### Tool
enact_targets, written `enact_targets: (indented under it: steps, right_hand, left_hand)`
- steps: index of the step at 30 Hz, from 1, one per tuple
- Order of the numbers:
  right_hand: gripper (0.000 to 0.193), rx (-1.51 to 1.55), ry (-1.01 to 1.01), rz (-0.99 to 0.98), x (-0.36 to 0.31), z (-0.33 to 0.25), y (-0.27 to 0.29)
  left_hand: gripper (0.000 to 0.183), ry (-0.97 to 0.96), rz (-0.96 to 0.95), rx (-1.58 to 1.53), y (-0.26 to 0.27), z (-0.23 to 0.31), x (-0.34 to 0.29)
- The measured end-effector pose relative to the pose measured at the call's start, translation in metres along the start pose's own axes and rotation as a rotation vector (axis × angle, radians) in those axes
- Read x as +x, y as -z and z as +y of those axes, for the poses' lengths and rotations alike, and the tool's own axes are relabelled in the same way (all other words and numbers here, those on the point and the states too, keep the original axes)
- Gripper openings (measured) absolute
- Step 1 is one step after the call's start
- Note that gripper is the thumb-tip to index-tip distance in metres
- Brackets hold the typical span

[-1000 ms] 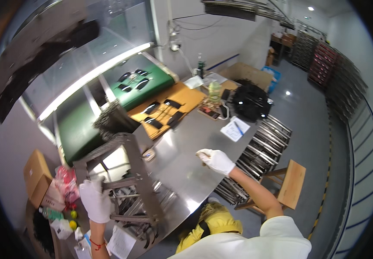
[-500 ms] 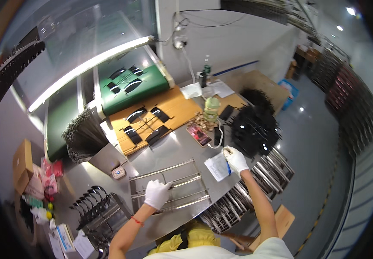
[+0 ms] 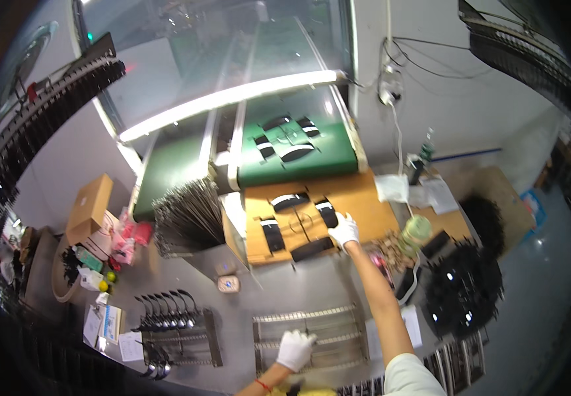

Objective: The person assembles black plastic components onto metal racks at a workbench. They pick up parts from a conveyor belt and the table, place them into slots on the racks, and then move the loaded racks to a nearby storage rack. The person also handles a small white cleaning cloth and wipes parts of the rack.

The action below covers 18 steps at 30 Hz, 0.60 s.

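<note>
My left hand (image 3: 295, 350), white-gloved, is closed at the middle bar of a flat metal rack (image 3: 308, 313) on the near part of the table. My right hand (image 3: 345, 231), also gloved, reaches forward over an orange-brown board (image 3: 364, 204), its fingers apart. They are at the right-hand black curved piece (image 3: 326, 212) of a set joined by a thin wire frame (image 3: 304, 224). Whether they touch the piece is hard to see. A similar set of black curved pieces (image 3: 297, 153) lies on the green conveyor belt (image 3: 335, 148) beyond.
Left of the board stands a bundle of thin metal rods (image 3: 189, 218). A second rack (image 3: 213, 336) carries several black curved pieces. To the right are a green cup (image 3: 417, 229), a white cable, papers (image 3: 412, 325) and a heap of black parts (image 3: 463, 290).
My right hand has left the paper and blue pen at the right and gone forward-left to the board. My left hand stays at the rack. The view has shifted.
</note>
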State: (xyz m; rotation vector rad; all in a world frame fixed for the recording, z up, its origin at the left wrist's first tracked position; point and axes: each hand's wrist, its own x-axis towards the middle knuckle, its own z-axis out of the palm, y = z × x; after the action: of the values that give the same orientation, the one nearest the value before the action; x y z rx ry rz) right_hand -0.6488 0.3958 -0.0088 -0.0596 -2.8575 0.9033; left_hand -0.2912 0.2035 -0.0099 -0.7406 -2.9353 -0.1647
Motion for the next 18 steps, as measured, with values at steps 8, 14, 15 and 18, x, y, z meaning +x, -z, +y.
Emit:
enact_targets:
  steps: [8, 14, 15, 18]
  right_hand:
    - [0.091, -0.145, -0.024, -0.105, 0.034, -0.022, -0.046]
    - [0.075, 0.554, -0.21, -0.205, -0.019, -0.01, 0.002]
    - [0.075, 0.556, -0.204, -0.181, -0.035, 0.004, 0.016]
    - [0.073, 0.647, -0.095, -0.298, -0.134, -0.043, 0.081]
  left_hand:
    - [0.032, 0.005, -0.19, -0.187, 0.034, -0.006, 0.008]
    - [0.052, 0.436, -0.21, -0.665, 0.069, -0.034, 0.035]
    - [0.035, 0.482, -0.123, -0.831, 0.051, -0.049, 0.04]
    - [0.036, 0.671, 0.397, -1.095, 0.051, -0.059, 0.048]
